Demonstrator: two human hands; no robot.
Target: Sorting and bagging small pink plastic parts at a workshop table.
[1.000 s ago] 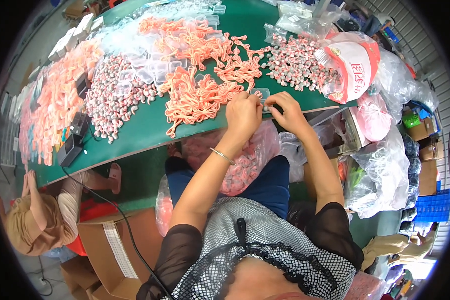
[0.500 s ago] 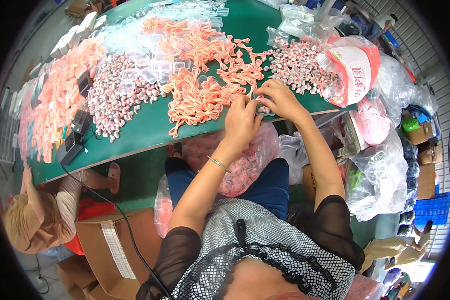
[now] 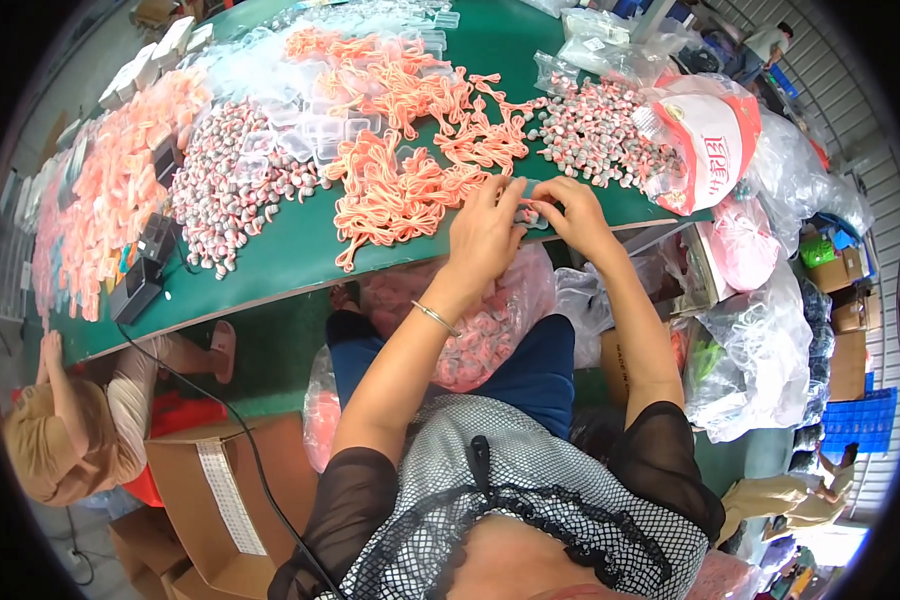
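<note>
My left hand [image 3: 485,228] and my right hand [image 3: 574,218] meet over the near edge of the green table [image 3: 300,245]. Between them is a small clear plastic box [image 3: 533,222] with grey and pink bits in it, partly covered by fingers. My left fingers are curled against its left side. My right thumb and forefinger pinch at its right side; whether they also hold a small piece is hidden. Just left of my hands lie looped orange cords [image 3: 395,195]. Beyond my right hand spreads a pile of small grey-and-pink pieces [image 3: 605,130].
Farther left are another pile of grey-and-pink pieces [image 3: 225,190], clear plastic boxes [image 3: 315,135], bagged orange cords [image 3: 120,180] and a black device [image 3: 138,290] with a cable. A red-and-white bag [image 3: 710,140] stands at right. A cardboard box [image 3: 235,490] and another person [image 3: 75,430] are at lower left.
My right hand has come down and slightly right, its fingers now lower at the clear box. My left hand stays by the box with its fingers a little more stretched.
</note>
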